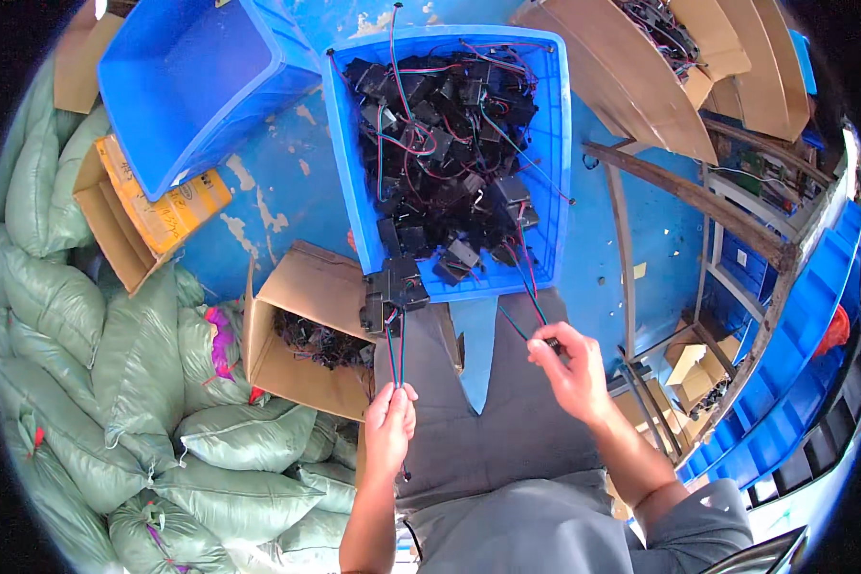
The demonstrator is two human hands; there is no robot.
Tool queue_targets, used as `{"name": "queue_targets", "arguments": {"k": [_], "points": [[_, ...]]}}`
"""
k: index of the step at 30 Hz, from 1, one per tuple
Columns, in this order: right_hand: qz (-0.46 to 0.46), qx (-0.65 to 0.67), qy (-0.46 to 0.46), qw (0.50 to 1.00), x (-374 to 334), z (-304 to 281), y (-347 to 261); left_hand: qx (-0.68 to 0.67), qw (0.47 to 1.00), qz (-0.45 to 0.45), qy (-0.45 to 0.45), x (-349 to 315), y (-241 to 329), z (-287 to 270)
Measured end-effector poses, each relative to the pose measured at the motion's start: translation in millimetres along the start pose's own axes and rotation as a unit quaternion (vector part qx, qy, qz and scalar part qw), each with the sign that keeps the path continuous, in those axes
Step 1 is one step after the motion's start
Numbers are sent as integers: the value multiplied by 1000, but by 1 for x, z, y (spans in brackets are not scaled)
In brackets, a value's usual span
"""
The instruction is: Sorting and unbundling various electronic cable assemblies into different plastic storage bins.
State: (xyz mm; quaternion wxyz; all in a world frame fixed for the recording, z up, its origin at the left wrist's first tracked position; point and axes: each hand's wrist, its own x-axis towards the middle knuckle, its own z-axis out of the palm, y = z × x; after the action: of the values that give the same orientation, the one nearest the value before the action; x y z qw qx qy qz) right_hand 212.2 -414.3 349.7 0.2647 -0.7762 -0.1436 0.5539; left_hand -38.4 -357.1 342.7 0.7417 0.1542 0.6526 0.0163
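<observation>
My left hand (pixel 388 426) is closed round thin red, black and teal wires. Those wires run up to a cluster of small black boxes (pixel 392 292) at the near left corner of a blue bin (pixel 340 143). Loose wire ends poke out below the fist. Further right, my right hand (pixel 572 368) pinches other thin wires (pixel 536 304) near a dark end piece. They lead up into the bin, toward a black box at its near right side. A heap of black boxes with wires (pixel 450 143) fills much of the bin, tangled together.
Left of my legs stands an open cardboard box (pixel 306 287) with dark wired parts inside. Another blue bin (pixel 201 86) tilts at upper left over a yellow carton (pixel 153 206). Green sacks (pixel 143 373) pile up at left. A wooden frame (pixel 689 201) and large cartons (pixel 631 67) stand right.
</observation>
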Motion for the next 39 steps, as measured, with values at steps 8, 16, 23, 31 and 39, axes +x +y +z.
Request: {"name": "queue_targets", "arguments": {"k": [8, 16, 23, 31, 39], "points": [[-54, -14, 10, 998, 3, 8, -8, -20, 999, -29, -28, 20, 10, 22], [-104, -71, -16, 992, 12, 36, 6, -65, 992, -85, -61, 72, -4, 71], [-157, -186, -4, 970, 41, 63, 55, -133, 983, -83, -99, 133, -34, 70], [-101, -142, 3, 985, 58, 56, 71, -155, 982, -104, -41, 126, -46, 75], [-73, -109, -77, 988, 54, 52, 61, -109, 989, -61, -80, 119, -46, 81]]}}
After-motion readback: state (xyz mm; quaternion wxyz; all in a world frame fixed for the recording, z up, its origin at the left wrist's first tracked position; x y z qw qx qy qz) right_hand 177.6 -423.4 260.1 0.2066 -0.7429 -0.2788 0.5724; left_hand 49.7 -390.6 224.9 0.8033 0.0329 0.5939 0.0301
